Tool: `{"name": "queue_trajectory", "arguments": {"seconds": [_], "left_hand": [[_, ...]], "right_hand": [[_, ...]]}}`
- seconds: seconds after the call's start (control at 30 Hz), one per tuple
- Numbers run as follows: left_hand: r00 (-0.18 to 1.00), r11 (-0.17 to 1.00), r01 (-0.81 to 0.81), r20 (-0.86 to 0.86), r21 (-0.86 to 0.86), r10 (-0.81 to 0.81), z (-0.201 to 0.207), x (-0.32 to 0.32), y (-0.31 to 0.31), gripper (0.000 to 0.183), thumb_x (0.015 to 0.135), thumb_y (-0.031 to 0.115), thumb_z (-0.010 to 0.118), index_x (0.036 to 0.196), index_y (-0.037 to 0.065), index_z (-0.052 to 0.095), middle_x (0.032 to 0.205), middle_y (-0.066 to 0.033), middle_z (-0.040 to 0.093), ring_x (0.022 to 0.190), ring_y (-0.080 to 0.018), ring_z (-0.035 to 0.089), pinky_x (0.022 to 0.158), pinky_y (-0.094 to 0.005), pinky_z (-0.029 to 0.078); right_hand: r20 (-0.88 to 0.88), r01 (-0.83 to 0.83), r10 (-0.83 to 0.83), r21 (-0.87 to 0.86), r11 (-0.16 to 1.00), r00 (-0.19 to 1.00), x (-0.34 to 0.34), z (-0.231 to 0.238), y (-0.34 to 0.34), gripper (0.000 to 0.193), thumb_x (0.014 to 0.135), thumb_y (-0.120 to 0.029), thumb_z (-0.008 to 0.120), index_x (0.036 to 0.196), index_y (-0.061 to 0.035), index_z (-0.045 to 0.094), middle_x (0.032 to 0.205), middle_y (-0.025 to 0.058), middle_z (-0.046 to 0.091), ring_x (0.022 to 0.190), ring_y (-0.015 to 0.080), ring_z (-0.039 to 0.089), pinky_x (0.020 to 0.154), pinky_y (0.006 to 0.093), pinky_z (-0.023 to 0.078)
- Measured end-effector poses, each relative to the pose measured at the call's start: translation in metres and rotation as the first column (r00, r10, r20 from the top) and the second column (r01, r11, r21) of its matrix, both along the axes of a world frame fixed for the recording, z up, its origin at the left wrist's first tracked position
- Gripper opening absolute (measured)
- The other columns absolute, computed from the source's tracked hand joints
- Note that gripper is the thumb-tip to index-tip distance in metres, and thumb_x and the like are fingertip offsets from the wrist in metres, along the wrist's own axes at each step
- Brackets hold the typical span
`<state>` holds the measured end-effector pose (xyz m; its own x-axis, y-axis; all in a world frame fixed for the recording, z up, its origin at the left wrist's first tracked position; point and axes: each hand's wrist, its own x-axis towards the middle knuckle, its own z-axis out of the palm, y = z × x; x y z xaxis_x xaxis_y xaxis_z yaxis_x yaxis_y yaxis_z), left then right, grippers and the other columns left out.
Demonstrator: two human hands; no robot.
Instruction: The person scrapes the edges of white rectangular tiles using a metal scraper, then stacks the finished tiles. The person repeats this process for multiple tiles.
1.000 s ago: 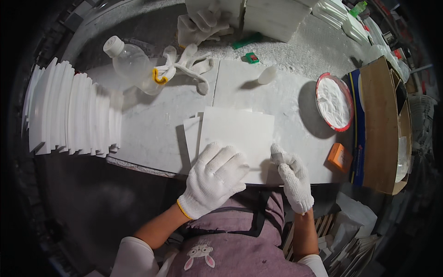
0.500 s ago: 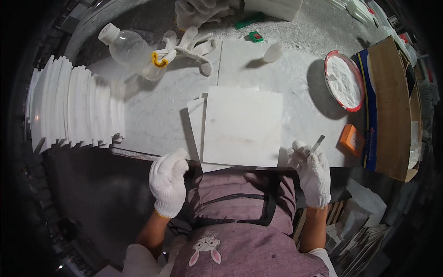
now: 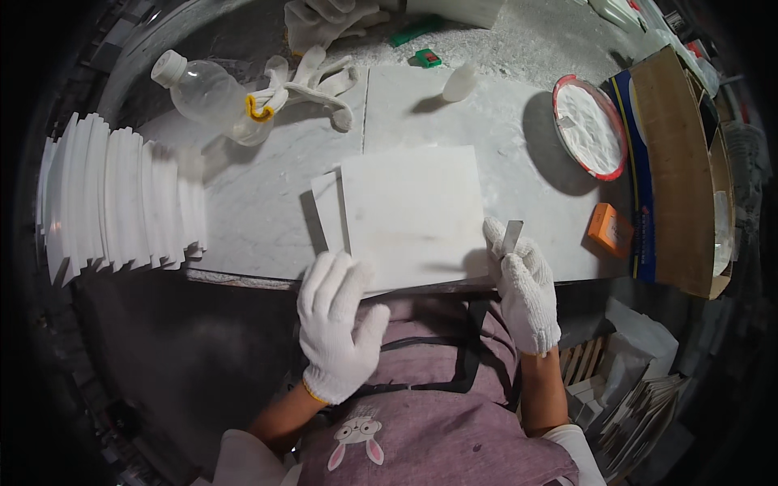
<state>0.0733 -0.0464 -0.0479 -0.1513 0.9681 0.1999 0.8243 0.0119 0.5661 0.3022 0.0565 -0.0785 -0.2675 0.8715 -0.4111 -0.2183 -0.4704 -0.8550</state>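
Two square white tiles (image 3: pixel 413 211) lie stacked askew at the table's near edge, the lower one showing at the left. My left hand (image 3: pixel 340 324), in a white knitted glove, is open at their near left corner, fingers stretched over it; whether it touches is hard to tell. My right hand (image 3: pixel 525 287), gloved alike, is closed round a narrow metal blade (image 3: pixel 512 236) whose flat end points up and away. Its fingers are beside the upper tile's near right edge. To the right lies a small orange box (image 3: pixel 610 230).
White tiles stand in a row (image 3: pixel 121 194) at the left. A clear plastic bottle (image 3: pixel 207 93), spare gloves (image 3: pixel 312 85) and a small translucent container (image 3: pixel 460 83) are farther back. A red-rimmed bowl of white powder (image 3: pixel 587 130) stands near a cardboard box (image 3: pixel 677 170) at the right.
My left hand has moved right and opened out, reaching the tiles' near left corner. My right hand has come left with the blade, up to the upper tile's edge. The view has shifted slightly.
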Motion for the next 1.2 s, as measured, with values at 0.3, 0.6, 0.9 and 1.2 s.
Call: {"name": "queue_trajectory", "arguments": {"seconds": [0.3,0.6,0.9,1.2], "left_hand": [[0.995,1.000,0.017,0.096,-0.009,-0.016,0.002,0.000,-0.016,0.043,0.077,0.010,0.071,0.118,-0.001,0.063,0.120,-0.0163,0.062,0.122,-0.0363,0.052,0.108,-0.0525,0.039],[0.955,0.945,-0.009,0.277,-0.328,0.105,0.018,-0.018,-0.034,0.018,0.086,0.010,0.068,0.103,0.003,0.070,0.094,-0.0108,0.071,0.086,-0.0281,0.067,0.087,-0.0371,0.051],[0.318,0.760,0.181,0.768,-0.624,0.555,-0.005,0.004,-0.008,0.043,0.105,0.029,0.047,0.119,-0.009,0.062,0.107,-0.0167,0.070,0.093,-0.0183,0.067,0.079,-0.0277,0.053],[0.421,0.795,0.109,0.752,-0.597,0.507,0.023,0.021,0.000,0.034,0.102,0.023,0.053,0.106,-0.008,0.067,0.097,-0.0133,0.073,0.085,-0.0134,0.067,0.074,-0.0249,0.053]], "right_hand": [[-0.158,0.035,-0.050,-0.095,0.995,0.986,0.015,0.003,0.006,0.022,0.096,-0.011,0.060,0.114,0.0010,0.061,0.137,0.0137,0.058,0.128,0.0193,0.051,0.109,0.0329,0.036],[0.076,-0.168,0.176,-0.099,0.981,0.981,0.057,0.004,-0.009,0.021,0.097,-0.010,0.057,0.114,0.0020,0.062,0.128,0.0131,0.063,0.113,0.0219,0.061,0.102,0.0354,0.047],[0.053,-0.067,0.072,-0.087,0.994,0.996,0.027,0.002,-0.010,0.027,0.095,-0.026,0.066,0.104,-0.0013,0.057,0.113,0.0130,0.065,0.102,0.0225,0.063,0.096,0.0397,0.051],[-0.025,-0.060,0.058,-0.059,0.996,0.998,0.027,0.001,-0.012,0.022,0.100,-0.010,0.055,0.114,0.0048,0.059,0.112,0.0143,0.066,0.105,0.0212,0.064,0.098,0.0358,0.051]]}}
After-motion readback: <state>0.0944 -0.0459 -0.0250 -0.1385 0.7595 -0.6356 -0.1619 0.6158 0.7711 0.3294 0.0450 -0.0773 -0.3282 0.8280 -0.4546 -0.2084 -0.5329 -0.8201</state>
